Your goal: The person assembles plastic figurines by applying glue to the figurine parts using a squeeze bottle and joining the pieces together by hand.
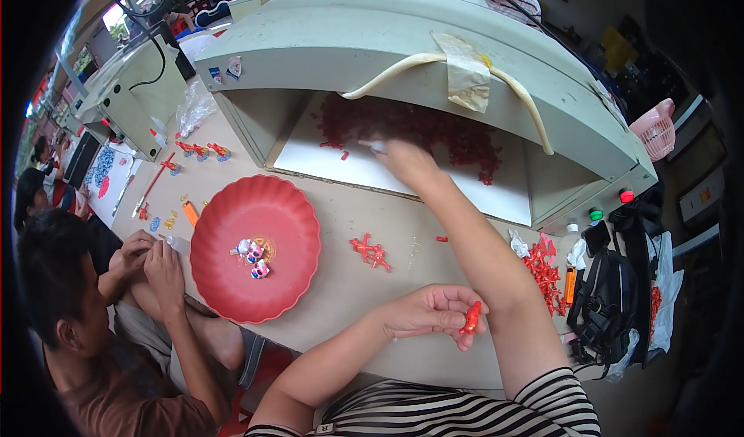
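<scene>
My left hand [434,311] is closed, palm side up, on a small red plastic figure piece [470,318] held at its fingertips above the bench's near edge. My right arm crosses over beyond it, reaching into the open front of a pale grey cabinet. There my right hand [404,162] is over a white sheet [325,154]. A small white pointed thing [378,146] shows at its fingertips; shadow hides its exact kind. Just behind lies a wide heap of small red plastic pieces [411,123]. Several joined red pieces [370,252] rest on the bench nearer me.
A red scalloped bowl [209,282] holding small white-and-pink figures stands left. Beside it a person [70,305] works with both hands. Red pieces [545,278] and a black bag [604,305] lie right. The cabinet's hood [325,69] overhangs my right hand.
</scene>
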